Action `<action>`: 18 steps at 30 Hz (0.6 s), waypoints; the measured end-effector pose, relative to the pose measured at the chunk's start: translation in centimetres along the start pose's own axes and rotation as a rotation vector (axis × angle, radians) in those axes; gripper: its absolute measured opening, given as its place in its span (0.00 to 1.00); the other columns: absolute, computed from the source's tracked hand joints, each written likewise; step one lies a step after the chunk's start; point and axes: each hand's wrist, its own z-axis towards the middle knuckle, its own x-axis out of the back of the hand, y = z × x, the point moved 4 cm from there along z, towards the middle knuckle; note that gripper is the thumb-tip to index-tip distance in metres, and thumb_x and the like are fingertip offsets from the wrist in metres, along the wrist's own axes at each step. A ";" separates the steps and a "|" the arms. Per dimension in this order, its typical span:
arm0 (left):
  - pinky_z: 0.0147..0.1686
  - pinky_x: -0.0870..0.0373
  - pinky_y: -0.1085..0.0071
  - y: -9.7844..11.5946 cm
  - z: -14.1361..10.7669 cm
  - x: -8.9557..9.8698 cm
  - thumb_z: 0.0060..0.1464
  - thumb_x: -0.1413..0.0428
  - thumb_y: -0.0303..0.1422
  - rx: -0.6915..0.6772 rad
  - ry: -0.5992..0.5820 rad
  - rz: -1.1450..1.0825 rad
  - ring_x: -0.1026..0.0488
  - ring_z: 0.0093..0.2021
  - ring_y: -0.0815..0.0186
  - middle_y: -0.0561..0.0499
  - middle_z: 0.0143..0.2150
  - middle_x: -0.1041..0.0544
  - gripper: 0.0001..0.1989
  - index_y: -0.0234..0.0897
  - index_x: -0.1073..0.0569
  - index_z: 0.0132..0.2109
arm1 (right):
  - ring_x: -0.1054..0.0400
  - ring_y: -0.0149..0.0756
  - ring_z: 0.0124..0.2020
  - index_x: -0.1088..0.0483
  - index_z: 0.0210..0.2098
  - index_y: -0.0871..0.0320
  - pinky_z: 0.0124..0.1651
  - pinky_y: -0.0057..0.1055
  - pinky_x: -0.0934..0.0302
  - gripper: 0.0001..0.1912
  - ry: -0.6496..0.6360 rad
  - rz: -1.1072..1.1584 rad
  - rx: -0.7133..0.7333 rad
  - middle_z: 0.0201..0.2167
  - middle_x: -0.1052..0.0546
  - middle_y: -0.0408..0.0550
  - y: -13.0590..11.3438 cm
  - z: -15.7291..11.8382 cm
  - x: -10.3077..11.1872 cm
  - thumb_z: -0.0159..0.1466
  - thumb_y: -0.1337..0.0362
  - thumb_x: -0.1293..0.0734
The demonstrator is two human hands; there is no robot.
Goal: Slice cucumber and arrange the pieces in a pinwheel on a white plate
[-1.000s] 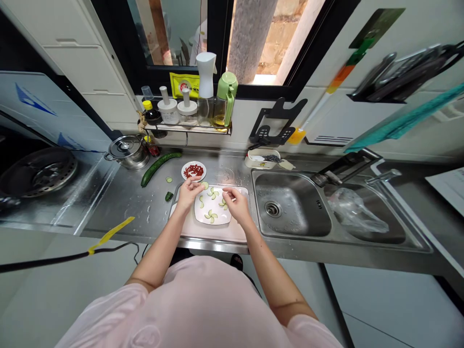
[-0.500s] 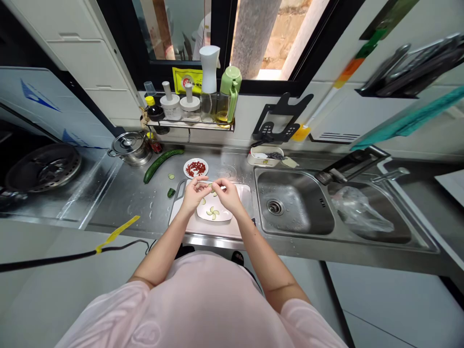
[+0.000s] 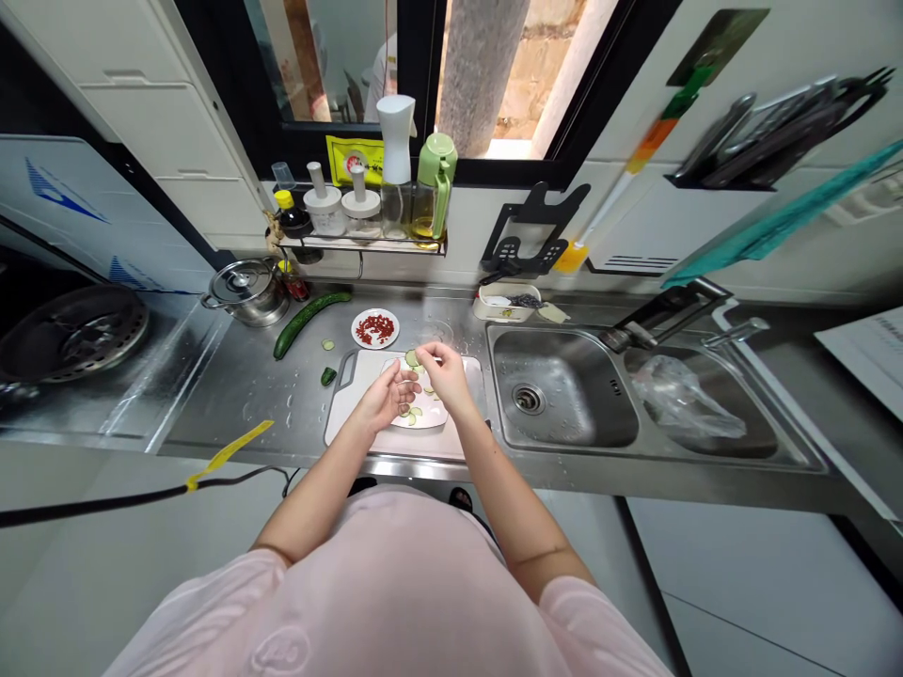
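My left hand (image 3: 387, 397) hangs low over a white plate (image 3: 428, 412), its fingers apart and covering the plate's left side. The plate sits on a pale cutting board (image 3: 353, 395) and holds thin cucumber slices. My right hand (image 3: 441, 369) pinches above the plate's far edge, with a cucumber slice (image 3: 412, 358) at its fingertips. Behind the board lie a whole cucumber (image 3: 303, 324), a dark cucumber end (image 3: 328, 376), and a small plate of chopped red chili (image 3: 375, 329).
A steel pot (image 3: 246, 291) stands left of the cucumber, beyond it a gas burner (image 3: 74, 334). A steel sink (image 3: 561, 385) lies right of the board, with a plastic bag (image 3: 681, 400) in its second basin. Bottles stand on a shelf (image 3: 363, 246) at the back.
My hands started apart at the plate's sides, came together over it, and now my left hand sits lower and nearer me while my right pinches at the far edge.
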 end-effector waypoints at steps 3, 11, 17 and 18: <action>0.21 0.38 0.76 -0.2 -0.3 -0.6 0.53 0.53 0.54 0.094 -0.080 -0.029 0.32 0.23 0.71 0.47 0.27 0.26 0.26 0.34 0.28 0.35 | 0.34 0.32 0.30 0.31 0.27 0.59 0.32 0.26 0.41 0.13 -0.007 0.008 -0.003 0.26 0.27 0.44 0.1 0.0 -0.1 0.56 0.55 0.37; 0.21 0.39 0.75 0.0 -0.4 -0.8 0.52 0.53 0.55 0.136 -0.088 -0.094 0.34 0.22 0.71 0.47 0.26 0.28 0.27 0.33 0.27 0.32 | 0.34 0.31 0.30 0.31 0.26 0.58 0.32 0.26 0.41 0.12 -0.081 0.001 -0.006 0.26 0.27 0.43 0.2 -0.2 -0.7 0.57 0.56 0.37; 0.20 0.38 0.75 0.8 -0.4 -0.4 0.52 0.47 0.46 0.043 -0.052 -0.138 0.36 0.20 0.73 0.51 0.25 0.29 0.17 0.35 0.29 0.32 | 0.33 0.31 0.31 0.31 0.27 0.58 0.33 0.27 0.40 0.11 -0.131 -0.006 0.049 0.27 0.27 0.43 0.0 -0.5 -1.1 0.57 0.56 0.37; 0.20 0.39 0.75 0.9 -0.5 -0.3 0.51 0.46 0.45 0.034 -0.054 -0.151 0.36 0.20 0.73 0.51 0.25 0.29 0.16 0.35 0.29 0.33 | 0.33 0.32 0.31 0.31 0.27 0.58 0.33 0.27 0.40 0.12 -0.134 -0.026 0.063 0.27 0.27 0.43 0.0 -0.5 -1.1 0.58 0.56 0.37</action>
